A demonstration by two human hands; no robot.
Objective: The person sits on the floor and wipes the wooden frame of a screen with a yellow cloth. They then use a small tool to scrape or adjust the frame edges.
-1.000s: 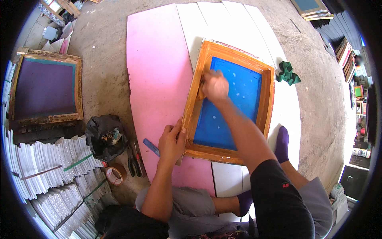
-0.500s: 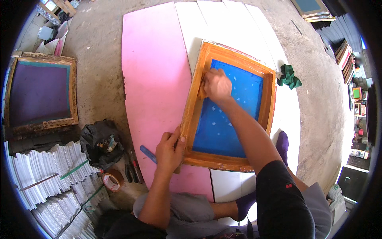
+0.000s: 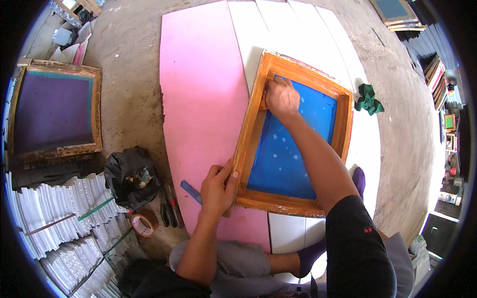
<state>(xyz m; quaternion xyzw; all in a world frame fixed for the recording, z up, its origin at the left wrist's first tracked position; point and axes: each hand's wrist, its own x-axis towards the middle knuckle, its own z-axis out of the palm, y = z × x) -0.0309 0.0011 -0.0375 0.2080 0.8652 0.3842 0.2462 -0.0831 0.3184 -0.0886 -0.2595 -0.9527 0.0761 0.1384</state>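
Observation:
A screen-printing frame (image 3: 343, 134) with orange-brown inner walls and white-spotted blue mesh (image 3: 283, 164) lies tilted before me. My left hand (image 3: 218, 191) grips its lower left edge, thumb on top. At the inner left wall, near the upper corner, my right hand (image 3: 283, 97) is closed with bent fingers pressed down. An orange-brown piece (image 3: 263, 103) shows just below those fingers; whether it is held, or loose from the wall, I cannot tell. A blue bar (image 3: 191, 192) lies on the pink board, partly behind my left hand.
Pink (image 3: 198, 99) and white boards (image 3: 271, 30) lie under the frame. A crumpled green cloth (image 3: 368, 100) is at right. On the left are a purple-mesh frame (image 3: 97, 114), a black plastic bag (image 3: 119, 171), a brown tape roll (image 3: 145, 222), pliers (image 3: 169, 211) and bundled white stacks (image 3: 64, 198).
My right hand has slid a little up along the frame's inner left wall. My left hand keeps its grip at the lower left. The whole view has shifted slightly.

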